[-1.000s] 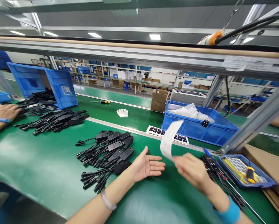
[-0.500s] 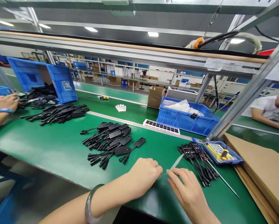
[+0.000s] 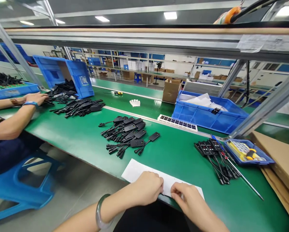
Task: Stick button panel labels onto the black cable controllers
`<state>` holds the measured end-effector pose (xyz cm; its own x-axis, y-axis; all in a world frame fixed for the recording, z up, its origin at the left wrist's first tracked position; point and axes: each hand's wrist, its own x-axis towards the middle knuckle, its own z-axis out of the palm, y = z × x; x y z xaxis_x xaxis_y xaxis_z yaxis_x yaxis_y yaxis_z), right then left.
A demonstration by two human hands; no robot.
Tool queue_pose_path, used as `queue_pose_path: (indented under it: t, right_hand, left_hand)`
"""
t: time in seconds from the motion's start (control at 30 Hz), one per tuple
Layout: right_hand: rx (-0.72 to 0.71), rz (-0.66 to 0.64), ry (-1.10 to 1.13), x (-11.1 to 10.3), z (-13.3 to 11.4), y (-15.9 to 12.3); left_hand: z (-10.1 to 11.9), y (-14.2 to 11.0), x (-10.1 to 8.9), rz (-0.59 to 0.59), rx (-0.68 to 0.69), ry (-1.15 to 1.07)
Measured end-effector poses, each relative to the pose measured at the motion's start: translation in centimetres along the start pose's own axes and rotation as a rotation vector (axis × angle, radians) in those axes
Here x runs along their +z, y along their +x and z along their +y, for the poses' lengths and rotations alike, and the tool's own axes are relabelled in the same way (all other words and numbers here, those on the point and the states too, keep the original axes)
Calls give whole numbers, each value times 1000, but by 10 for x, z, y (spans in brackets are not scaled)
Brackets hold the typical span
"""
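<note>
Flat white strip (image 3: 168, 181) on smooth green tabletop (image 3: 86, 138) — left fingers (image 3: 159, 184), right fingers (image 3: 178, 188) curled nearly closed — hold unclear

A smooth grey-green bangle (image 3: 98, 211) is worn with dark clothing (image 3: 154, 219).

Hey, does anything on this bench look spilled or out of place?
Yes: the blue crate at the left lies on its side, black cabled modules spilling from its mouth onto the green bench. That looks odd because crates usually stand upright, though it may be deliberate.
</note>
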<state>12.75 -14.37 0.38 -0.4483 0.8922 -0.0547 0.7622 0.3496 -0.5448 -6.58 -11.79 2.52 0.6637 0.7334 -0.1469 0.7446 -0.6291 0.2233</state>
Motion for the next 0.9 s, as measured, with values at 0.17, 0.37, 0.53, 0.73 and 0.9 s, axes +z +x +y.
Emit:
queue_pose_path:
  t: [0.17, 0.37, 0.53, 0.73, 0.9]
  right_hand:
    - [82, -69, 42, -11, -4, 6]
    - [106, -83, 187, -9, 0, 9]
    - [98, -53, 181, -10, -1, 6]
    - [102, -139, 289, -15, 4, 8]
    - [90, -37, 142, -14, 4, 10]
  left_hand:
    - [-3, 8, -2, -35, 73, 54]
    - [-2, 17, 9, 85, 249, -1]
    - [2, 20, 19, 61, 287, 157]
    - [-2, 18, 14, -25, 301, 68]
    - [5, 17, 14, 14, 276, 229]
